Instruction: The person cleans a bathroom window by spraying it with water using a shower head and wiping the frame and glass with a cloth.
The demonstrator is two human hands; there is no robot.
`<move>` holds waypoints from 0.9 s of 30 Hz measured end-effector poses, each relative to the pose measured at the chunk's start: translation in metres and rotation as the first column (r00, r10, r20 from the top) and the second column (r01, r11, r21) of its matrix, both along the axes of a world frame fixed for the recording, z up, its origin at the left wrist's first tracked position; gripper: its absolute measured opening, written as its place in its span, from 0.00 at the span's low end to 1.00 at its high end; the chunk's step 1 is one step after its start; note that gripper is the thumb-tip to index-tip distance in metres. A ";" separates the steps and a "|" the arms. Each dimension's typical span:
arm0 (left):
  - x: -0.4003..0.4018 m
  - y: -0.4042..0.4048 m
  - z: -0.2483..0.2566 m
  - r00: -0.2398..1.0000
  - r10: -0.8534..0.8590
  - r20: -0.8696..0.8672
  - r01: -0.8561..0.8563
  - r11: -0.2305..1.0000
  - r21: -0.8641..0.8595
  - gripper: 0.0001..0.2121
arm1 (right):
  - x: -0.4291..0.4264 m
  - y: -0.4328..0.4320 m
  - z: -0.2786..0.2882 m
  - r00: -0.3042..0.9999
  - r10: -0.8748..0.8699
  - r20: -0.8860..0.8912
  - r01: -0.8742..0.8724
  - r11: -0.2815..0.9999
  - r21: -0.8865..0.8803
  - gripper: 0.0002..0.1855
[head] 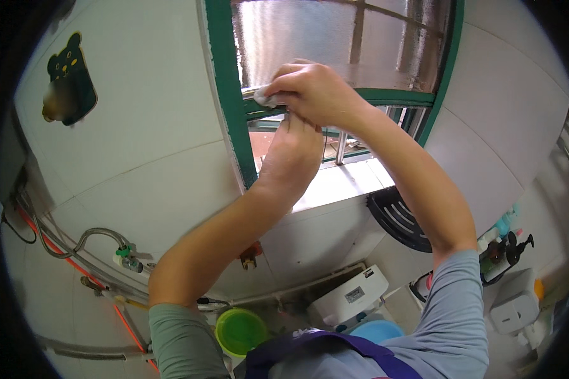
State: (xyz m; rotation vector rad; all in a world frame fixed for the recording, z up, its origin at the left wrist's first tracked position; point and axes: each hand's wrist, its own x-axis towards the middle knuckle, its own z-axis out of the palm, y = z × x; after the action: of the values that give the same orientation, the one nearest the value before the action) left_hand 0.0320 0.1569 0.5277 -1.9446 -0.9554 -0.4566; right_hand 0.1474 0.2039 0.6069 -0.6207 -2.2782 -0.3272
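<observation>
My right hand [313, 90] pinches a small white wad of cloth or tissue [266, 97] against the lower rail of a green window sash [398, 97], near its left end. Just beneath it is my left hand [291, 147], raised with the back of the hand towards me. Its fingertips reach up to the rail and are partly hidden by my right hand, so I cannot tell whether they grip anything. Ribbed translucent glass [298, 38] fills the sash above. Under the rail, the gap shows metal bars [341, 148] and a white tiled sill [348, 184].
A black corner shelf [398, 220] juts out below the sill at right. Lower down are a white toilet cistern [351, 293], a green basin [242, 331] and a blue basin [378, 330]. Hoses [99, 232] run along the left wall. Pump bottles [507, 253] stand at right.
</observation>
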 end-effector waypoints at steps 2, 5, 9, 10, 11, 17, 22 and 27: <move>-0.002 0.015 -0.015 0.955 -0.216 0.201 0.197 0.974 0.110 0.09 | -0.028 -0.002 0.003 0.992 0.103 0.067 -0.105 0.994 0.012 0.07; -0.006 0.015 -0.011 0.927 -0.314 0.205 0.281 0.944 0.174 0.06 | -0.028 0.001 0.002 0.976 0.054 0.210 -0.094 0.978 0.184 0.06; -0.010 0.009 -0.005 0.985 -0.156 0.078 0.149 0.985 0.092 0.12 | 0.011 0.003 0.007 0.974 -0.054 0.219 0.010 0.981 0.196 0.07; -0.009 0.008 -0.005 0.980 -0.181 0.085 0.168 0.976 0.135 0.15 | 0.029 0.003 0.010 0.968 -0.134 0.214 0.084 0.970 0.230 0.07; -0.011 0.008 -0.005 0.977 -0.193 0.088 0.176 0.969 0.172 0.19 | 0.045 0.005 0.009 0.958 -0.202 0.203 0.146 0.955 0.258 0.07; -0.024 0.012 -0.006 0.984 -0.178 0.022 0.176 0.983 0.059 0.22 | 0.108 -0.004 -0.018 0.887 -0.458 -0.067 0.462 0.872 0.161 0.06; -0.018 0.007 -0.010 0.979 -0.196 0.055 0.192 0.979 0.075 0.20 | 0.057 -0.014 -0.008 0.980 -0.183 -0.077 0.196 0.951 0.240 0.07; -0.016 0.017 -0.023 0.949 -0.253 0.186 0.276 0.955 -0.112 0.17 | -0.033 -0.004 0.003 0.953 -0.134 0.271 -0.008 0.885 0.465 0.15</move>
State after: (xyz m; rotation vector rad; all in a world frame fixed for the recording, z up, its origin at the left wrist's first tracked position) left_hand 0.0156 0.1742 0.5046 -2.1989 -0.8518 -0.7384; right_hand 0.1148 0.2001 0.6095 -0.4155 -2.3354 -1.0245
